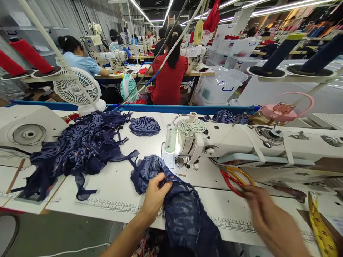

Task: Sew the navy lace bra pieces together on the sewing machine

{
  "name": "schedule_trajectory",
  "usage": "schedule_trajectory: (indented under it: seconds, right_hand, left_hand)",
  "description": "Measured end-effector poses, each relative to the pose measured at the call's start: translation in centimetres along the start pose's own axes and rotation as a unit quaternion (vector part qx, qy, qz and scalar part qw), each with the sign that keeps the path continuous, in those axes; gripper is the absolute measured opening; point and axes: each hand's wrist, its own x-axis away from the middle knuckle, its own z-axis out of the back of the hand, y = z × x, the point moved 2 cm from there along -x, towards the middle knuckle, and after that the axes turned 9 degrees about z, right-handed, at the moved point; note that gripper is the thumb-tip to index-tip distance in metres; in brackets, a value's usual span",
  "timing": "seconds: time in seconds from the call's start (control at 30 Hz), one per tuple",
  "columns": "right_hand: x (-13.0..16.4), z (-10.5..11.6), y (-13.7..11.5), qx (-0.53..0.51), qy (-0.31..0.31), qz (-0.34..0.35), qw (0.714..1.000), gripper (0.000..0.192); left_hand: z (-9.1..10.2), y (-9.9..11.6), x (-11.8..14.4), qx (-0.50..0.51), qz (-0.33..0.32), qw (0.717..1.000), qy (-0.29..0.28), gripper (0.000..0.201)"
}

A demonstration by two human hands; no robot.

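My left hand (157,194) pinches the edge of a navy lace garment piece (184,210) between thumb and fingers. One padded part of it (150,169) lies on the table left of the needle area, and the rest hangs over the front edge towards my lap. My right hand (270,214) is smeared by motion at the handles of a pair of scissors (233,178) with red and yellow grips. Its fingertips overlap the handle ends; whether they grip them cannot be made out. The sewing machine head (187,142) stands just beyond the garment, its lamp lit.
A heap of navy lace pieces (83,146) covers the table's left, with a small lace stack (144,126) beside it. At the right lies a yellow measuring tape (320,225). Thread cones (281,55) and a white fan (77,87) stand behind. Co-workers sit ahead.
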Motion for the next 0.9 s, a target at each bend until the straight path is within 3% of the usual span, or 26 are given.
schedule_trajectory:
  seconds: [0.07,0.17,0.27,0.4,0.5,0.6,0.73,0.9]
  right_hand:
    - [-1.7,-1.1,-4.8,-0.136,0.001,0.077,0.988,0.027]
    - [-4.6,-3.2,-10.1,-0.207,0.035,0.204,0.956,0.030]
    - [-6.7,-4.6,-12.0,-0.172,0.084,0.304,0.933,0.028]
    - [-7.8,-5.2,-11.9,-0.087,0.131,0.373,0.914,0.025]
    - [-8.2,-5.5,-11.6,-0.071,0.134,0.368,0.917,0.027]
    - [-8.2,-5.8,-11.2,-0.088,0.128,0.339,0.928,0.031]
    - [-7.9,-5.4,-11.0,-0.164,0.136,0.237,0.948,0.017]
    - [-7.5,-4.4,-11.3,-0.294,0.052,0.178,0.938,0.021]
  left_hand:
    - [-0.3,0.2,-0.3,-0.010,-0.006,1.000,-0.004,0.018]
    - [-0.3,0.7,-0.6,-0.025,-0.018,0.999,-0.017,0.018]
    - [0.0,1.4,-0.8,-0.031,-0.020,0.999,-0.037,0.024]
    - [0.4,1.5,-1.6,-0.021,-0.011,0.999,-0.028,0.031]
    - [0.5,0.9,-2.7,-0.024,-0.020,1.000,0.000,0.030]
    - [0.6,0.1,-3.4,-0.018,-0.029,0.999,-0.011,0.030]
    - [0.8,-0.2,-3.6,-0.031,-0.044,0.999,-0.002,0.029]
    - [0.9,0.0,-3.5,-0.048,-0.060,0.997,0.008,0.028]
